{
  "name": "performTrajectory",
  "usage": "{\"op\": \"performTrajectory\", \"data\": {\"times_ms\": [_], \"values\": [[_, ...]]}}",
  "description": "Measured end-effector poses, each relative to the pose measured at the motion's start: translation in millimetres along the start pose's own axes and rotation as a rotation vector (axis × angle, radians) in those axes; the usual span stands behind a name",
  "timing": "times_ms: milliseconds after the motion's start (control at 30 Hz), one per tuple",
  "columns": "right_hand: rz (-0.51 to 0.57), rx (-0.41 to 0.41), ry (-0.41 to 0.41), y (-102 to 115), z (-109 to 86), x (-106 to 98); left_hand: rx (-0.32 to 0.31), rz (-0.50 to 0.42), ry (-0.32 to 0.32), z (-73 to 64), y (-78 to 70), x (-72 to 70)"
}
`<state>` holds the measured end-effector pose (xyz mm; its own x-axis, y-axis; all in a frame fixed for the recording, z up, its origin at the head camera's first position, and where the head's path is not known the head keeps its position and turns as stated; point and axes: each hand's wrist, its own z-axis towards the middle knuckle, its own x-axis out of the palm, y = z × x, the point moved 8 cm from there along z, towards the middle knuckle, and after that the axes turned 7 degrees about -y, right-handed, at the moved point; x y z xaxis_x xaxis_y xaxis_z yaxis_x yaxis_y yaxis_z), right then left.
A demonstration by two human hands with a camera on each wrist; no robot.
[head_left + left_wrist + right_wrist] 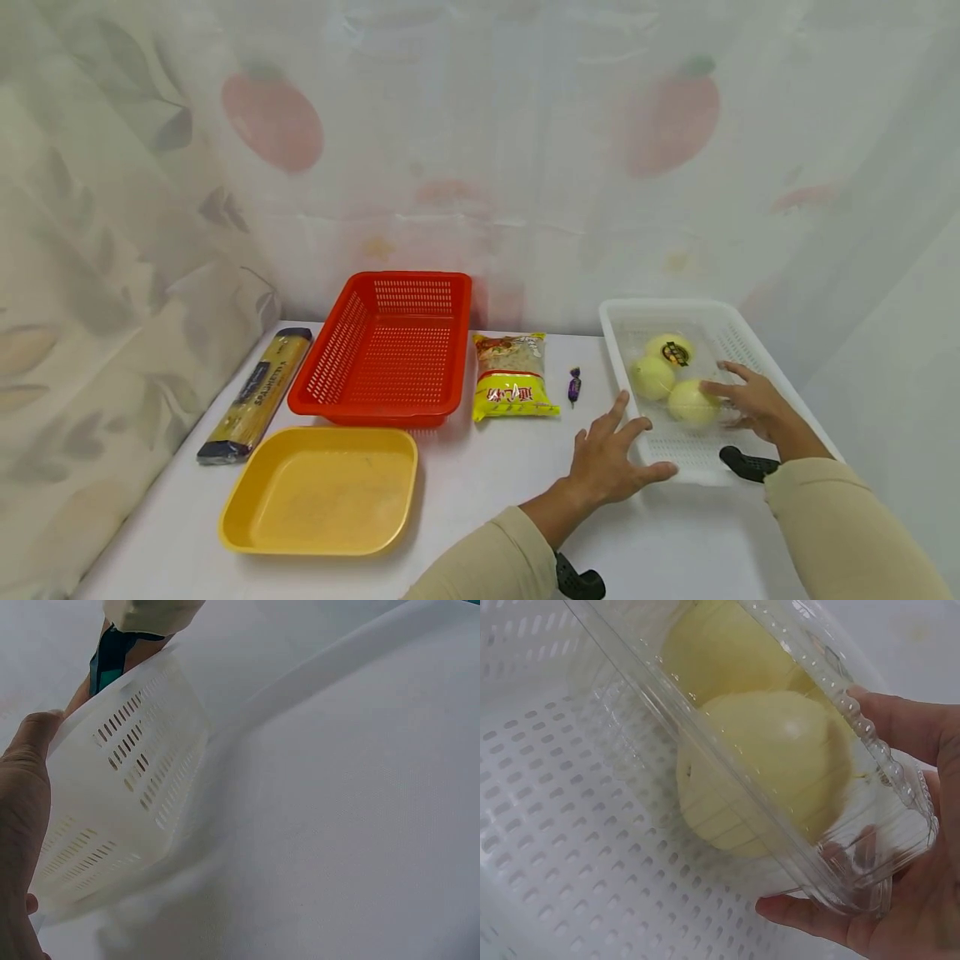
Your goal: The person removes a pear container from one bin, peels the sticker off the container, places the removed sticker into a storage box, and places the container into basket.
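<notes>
At the right of the head view, a clear plastic clamshell box (840, 889) of pale yellow round fruits (652, 377) is inside a white perforated basket (618, 333). A dark round sticker (676, 353) marks its lid. My right hand (757, 404) grips the box by its near right end, thumb on one side and fingers on the other, as the right wrist view shows. The box looks tilted there. My left hand (611, 462) is spread at the basket's left wall, with its fingers straight. In the left wrist view, the left thumb (34, 735) lies along the rim.
Left of the basket lie a small purple-wrapped candy (574, 387) and a yellow bag of dry food (514, 377). Farther left are a red perforated basket (375, 367), a yellow tray (322, 492) and a spaghetti packet (258, 392). Curtains (525, 150) hang behind the white table (480, 500).
</notes>
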<state>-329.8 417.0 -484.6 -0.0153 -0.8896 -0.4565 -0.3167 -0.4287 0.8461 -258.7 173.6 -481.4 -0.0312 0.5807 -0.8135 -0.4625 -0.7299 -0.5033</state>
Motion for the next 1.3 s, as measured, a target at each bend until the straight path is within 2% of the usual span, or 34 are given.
{"op": "performTrajectory", "data": {"times_ms": [300,467,600,867,1167,1300], "values": [[0.165,0.080,0.111,-8.6,-4.8,5.6,0.010,0.005,-0.010,-0.7,-1.9,-0.5],[0.219,0.122,0.168,-9.9,-6.9,11.5,0.015,0.011,-0.021,-0.7,-1.7,-2.7],[0.248,0.132,0.178,-9.3,-6.1,14.1,0.012,0.014,-0.018,-0.8,-0.8,-2.8],[0.294,0.129,0.148,-6.9,-5.2,13.9,-0.001,-0.004,0.002,-1.2,0.4,-1.4],[0.294,0.139,0.202,-11.2,-5.0,13.6,0.001,-0.010,-0.003,-1.7,0.3,0.2],[0.350,0.149,0.234,-11.3,-5.0,14.4,0.007,-0.016,-0.008,-1.5,-0.7,-1.1]]}}
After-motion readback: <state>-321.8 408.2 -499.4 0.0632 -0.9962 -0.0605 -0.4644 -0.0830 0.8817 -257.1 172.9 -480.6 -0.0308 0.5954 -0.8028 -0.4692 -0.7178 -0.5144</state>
